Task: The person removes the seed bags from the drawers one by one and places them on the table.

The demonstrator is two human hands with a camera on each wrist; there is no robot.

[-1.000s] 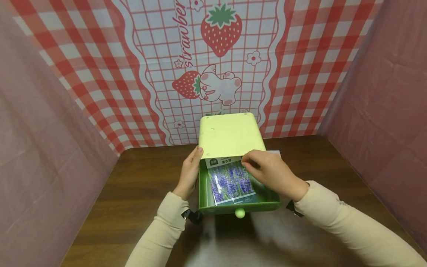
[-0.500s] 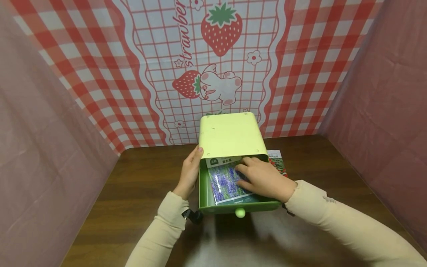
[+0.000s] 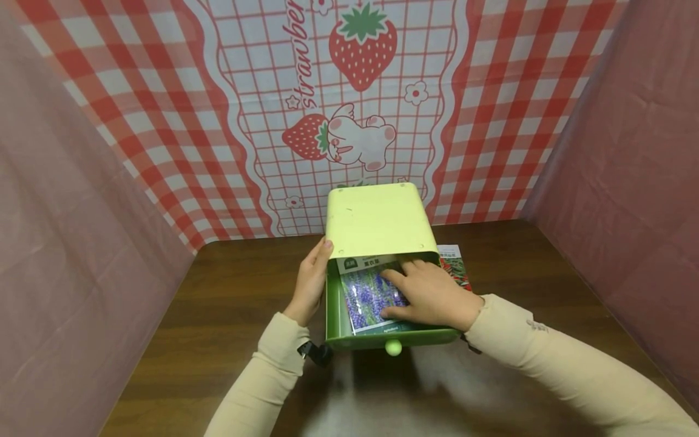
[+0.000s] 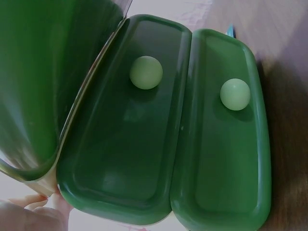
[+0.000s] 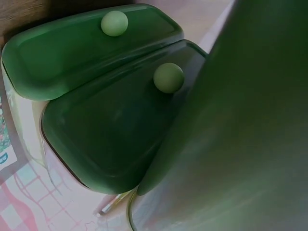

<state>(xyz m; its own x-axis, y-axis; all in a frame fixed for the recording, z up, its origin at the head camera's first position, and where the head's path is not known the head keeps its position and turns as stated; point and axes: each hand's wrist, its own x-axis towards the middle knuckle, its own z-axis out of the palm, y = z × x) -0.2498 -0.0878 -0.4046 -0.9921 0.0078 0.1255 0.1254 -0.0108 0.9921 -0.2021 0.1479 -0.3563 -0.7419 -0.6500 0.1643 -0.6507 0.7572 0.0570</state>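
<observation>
A pale yellow-green drawer cabinet (image 3: 377, 218) stands with its green top drawer (image 3: 334, 321) pulled out. In that drawer lies a seed packet (image 3: 363, 303) with a picture of purple flowers, its top end under the cabinet's roof edge. My left hand (image 3: 311, 282) rests against the cabinet's left side, thumb at the front corner; its fingers (image 4: 33, 211) show at the lower left in the left wrist view. Over the packet's right part reaches my right hand (image 3: 431, 297), fingers spread, with some fingertips hidden beneath the roof edge.
Below, two green drawers with round knobs are shut: the middle drawer (image 4: 120, 139) and the bottom drawer (image 4: 224, 154). A red-flower packet (image 3: 454, 267) lies right of the cabinet on the wooden table (image 3: 218, 328). A strawberry-print cloth (image 3: 262, 79) hangs behind.
My right hand has come down from above the drawer's right edge onto the purple-flower packet and reached further inward, its fingers spreading. The red-flower packet has come into sight. The left hand has stayed put.
</observation>
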